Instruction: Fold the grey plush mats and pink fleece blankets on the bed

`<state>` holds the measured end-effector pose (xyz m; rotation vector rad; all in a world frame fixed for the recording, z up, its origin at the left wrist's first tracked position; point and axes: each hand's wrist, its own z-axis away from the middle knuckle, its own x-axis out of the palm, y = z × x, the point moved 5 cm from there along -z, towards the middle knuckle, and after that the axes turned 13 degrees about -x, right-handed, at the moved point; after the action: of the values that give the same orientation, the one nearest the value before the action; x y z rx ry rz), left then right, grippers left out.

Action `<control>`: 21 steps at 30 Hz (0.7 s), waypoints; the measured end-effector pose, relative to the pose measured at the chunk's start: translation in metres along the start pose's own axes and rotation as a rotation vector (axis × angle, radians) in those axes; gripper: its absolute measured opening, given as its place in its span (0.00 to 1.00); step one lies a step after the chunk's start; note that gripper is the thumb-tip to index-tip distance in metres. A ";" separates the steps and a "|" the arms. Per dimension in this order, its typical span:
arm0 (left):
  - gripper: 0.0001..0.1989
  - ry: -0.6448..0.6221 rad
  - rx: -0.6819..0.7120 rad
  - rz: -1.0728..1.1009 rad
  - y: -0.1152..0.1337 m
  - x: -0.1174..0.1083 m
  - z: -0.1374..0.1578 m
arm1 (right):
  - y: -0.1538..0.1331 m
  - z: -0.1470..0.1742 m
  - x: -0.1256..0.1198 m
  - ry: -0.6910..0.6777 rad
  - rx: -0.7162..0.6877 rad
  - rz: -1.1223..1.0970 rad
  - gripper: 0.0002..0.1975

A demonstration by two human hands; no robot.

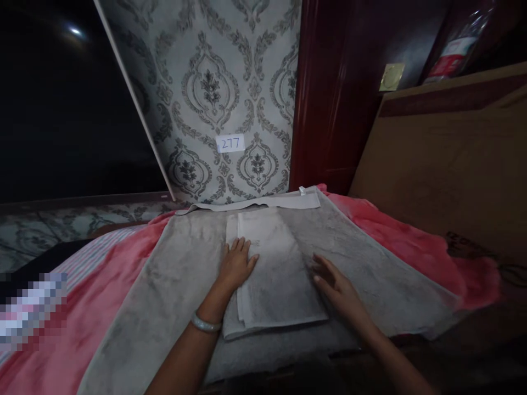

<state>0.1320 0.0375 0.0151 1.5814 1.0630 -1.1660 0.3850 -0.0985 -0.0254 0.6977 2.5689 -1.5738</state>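
A grey towel-like cloth (275,274), folded into a long rectangle, lies in the middle of a larger grey plush cloth (177,285). My left hand (236,264) rests palm down on the folded cloth's left edge, fingers stretched out and pointing away from me. By its right edge, my right hand (335,282) is held with fingers apart and nothing in them. I cannot tell whether it touches the cloth. A pale band (263,205) with a small white tag (302,191) runs along the far edge of the large cloth.
Pink plush fabric (127,274) spreads under the grey cloth on both sides. A large cardboard box (444,159) stands at the right, with a plastic bottle (455,52) above it. A dark screen (74,109) is at the left. A card marked 277 (230,143) hangs on patterned wallpaper.
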 end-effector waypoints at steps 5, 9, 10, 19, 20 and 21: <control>0.25 0.145 0.195 0.087 0.001 -0.004 0.000 | 0.023 -0.005 0.017 -0.006 0.246 -0.296 0.44; 0.17 0.127 0.364 0.177 0.007 -0.006 0.002 | 0.020 -0.014 0.023 0.020 0.316 -0.404 0.44; 0.16 0.127 0.372 0.192 0.007 -0.006 0.003 | 0.016 -0.018 0.024 0.014 0.328 -0.429 0.42; 0.13 -0.095 0.133 0.240 0.013 -0.027 -0.023 | -0.046 -0.046 0.041 -0.189 0.356 -0.723 0.30; 0.14 -0.162 0.054 0.263 0.017 -0.034 -0.031 | -0.053 -0.051 0.044 -0.195 0.326 -0.741 0.29; 0.17 -0.221 -0.013 0.287 0.022 -0.042 -0.039 | -0.059 -0.055 0.046 -0.192 0.299 -0.757 0.29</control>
<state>0.1539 0.0636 0.0662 1.4975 0.6743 -1.1030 0.3301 -0.0573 0.0381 -0.4876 2.6077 -2.0975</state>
